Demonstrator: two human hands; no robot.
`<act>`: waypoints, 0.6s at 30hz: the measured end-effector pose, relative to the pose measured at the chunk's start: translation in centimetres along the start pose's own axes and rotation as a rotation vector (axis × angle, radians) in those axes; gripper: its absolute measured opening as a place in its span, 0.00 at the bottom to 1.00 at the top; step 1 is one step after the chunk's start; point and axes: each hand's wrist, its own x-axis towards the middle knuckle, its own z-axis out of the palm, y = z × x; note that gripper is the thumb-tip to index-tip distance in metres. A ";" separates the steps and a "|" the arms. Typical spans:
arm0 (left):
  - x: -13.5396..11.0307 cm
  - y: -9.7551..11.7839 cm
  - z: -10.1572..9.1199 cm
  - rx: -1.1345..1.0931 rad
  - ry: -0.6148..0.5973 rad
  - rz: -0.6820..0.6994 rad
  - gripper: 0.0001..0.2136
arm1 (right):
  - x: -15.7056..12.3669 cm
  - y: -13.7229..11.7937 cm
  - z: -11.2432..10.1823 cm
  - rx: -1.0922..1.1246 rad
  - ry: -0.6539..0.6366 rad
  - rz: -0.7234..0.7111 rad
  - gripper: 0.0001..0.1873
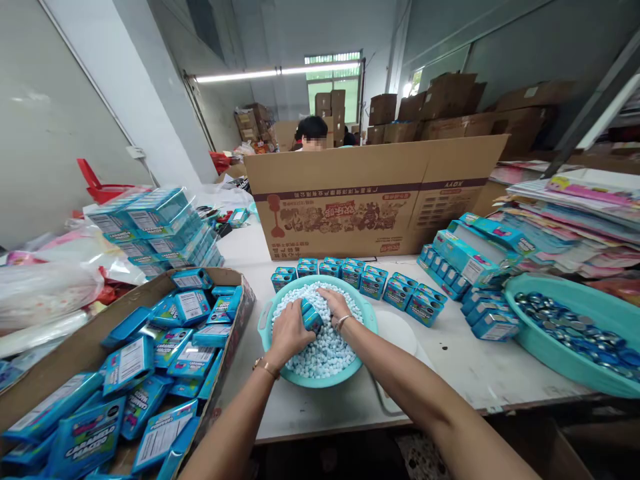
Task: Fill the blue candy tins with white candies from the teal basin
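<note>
A teal basin [267, 319] full of small white-blue candies [325, 350] stands on the white table in front of me. My left hand [289, 332] is closed round a small blue tin [312, 317] held low over the candies. My right hand [335, 306] lies on the candies just beside the tin, fingers bent and touching it. A row of small blue tins [373, 281] stands behind the basin.
A cardboard box of blue packets [150, 373] sits at my left. A big open carton [370, 200] stands behind the basin, with a person beyond it. Another teal basin of metal lids [575, 330] is at right, beside stacked blue boxes [470, 257] and paper sheets.
</note>
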 end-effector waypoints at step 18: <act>-1.4 -0.3 2.6 -0.435 0.417 -0.078 0.35 | -0.6 -5.2 3.1 0.339 -0.075 0.193 0.07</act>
